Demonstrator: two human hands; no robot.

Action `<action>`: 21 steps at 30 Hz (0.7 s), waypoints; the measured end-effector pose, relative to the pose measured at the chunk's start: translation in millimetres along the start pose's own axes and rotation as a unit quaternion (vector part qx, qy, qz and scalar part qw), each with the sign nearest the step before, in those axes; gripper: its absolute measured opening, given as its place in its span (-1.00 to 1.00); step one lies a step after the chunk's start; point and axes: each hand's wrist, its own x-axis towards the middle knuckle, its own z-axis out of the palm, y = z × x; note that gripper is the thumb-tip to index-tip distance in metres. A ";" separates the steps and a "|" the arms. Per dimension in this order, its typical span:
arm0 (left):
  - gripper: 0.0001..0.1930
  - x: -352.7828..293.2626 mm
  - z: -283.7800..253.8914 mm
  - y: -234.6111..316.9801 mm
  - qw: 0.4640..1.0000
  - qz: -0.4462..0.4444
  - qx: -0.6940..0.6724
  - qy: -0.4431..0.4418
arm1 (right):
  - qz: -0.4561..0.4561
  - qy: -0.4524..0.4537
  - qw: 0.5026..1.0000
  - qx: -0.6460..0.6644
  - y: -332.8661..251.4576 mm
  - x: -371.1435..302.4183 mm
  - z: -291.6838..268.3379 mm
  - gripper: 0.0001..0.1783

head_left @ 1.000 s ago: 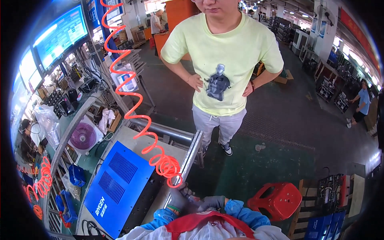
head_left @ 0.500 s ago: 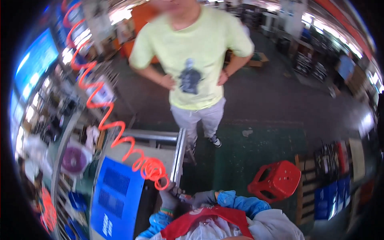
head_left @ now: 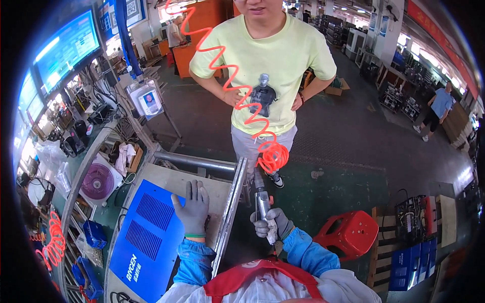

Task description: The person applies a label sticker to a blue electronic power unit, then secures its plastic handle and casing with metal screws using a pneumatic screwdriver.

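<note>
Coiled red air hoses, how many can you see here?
2. One coiled red hose hangs from the top down to the air tool held in the right hand. Another coil sits at far left. More may be hidden.

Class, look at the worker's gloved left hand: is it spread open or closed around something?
Spread open. The left hand shows fingers extended and apart, palm down over the pale board, gripping nothing; whether it touches the board, cannot tell.

head cam | looks steeply down, close over hands (fisheye, single view)
</note>
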 end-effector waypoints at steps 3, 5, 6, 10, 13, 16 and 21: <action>-0.34 -2.2 -22.8 -0.1 0.998 -0.032 0.041 0.046 | 0.006 0.020 1.000 0.006 5.5 -17.7 -1.5 -0.42; -0.40 -17.0 -28.2 -15.1 0.989 -0.043 0.131 0.058 | 0.014 0.093 0.995 -0.025 15.2 -29.0 3.6 -0.44; -0.40 -22.8 -27.8 -25.9 0.984 -0.089 0.143 0.054 | 0.009 0.151 0.987 -0.045 23.0 -31.6 6.6 -0.45; -0.28 -51.1 8.4 -113.7 0.848 -0.380 0.351 -0.116 | -0.048 0.242 0.965 -0.089 39.4 -39.2 -8.4 -0.50; -0.22 -75.8 71.1 -214.0 0.631 -0.550 0.449 -0.313 | -0.136 0.276 0.950 -0.040 83.0 -107.1 -17.4 -0.50; -0.13 -104.6 123.7 -298.3 0.419 -0.592 0.397 -0.563 | -0.185 0.295 0.937 -0.011 101.7 -124.2 -26.5 -0.51; -0.09 -164.6 199.7 -333.5 0.381 -0.502 0.272 -0.727 | -0.206 0.309 0.928 0.009 118.1 -113.3 -43.6 -0.52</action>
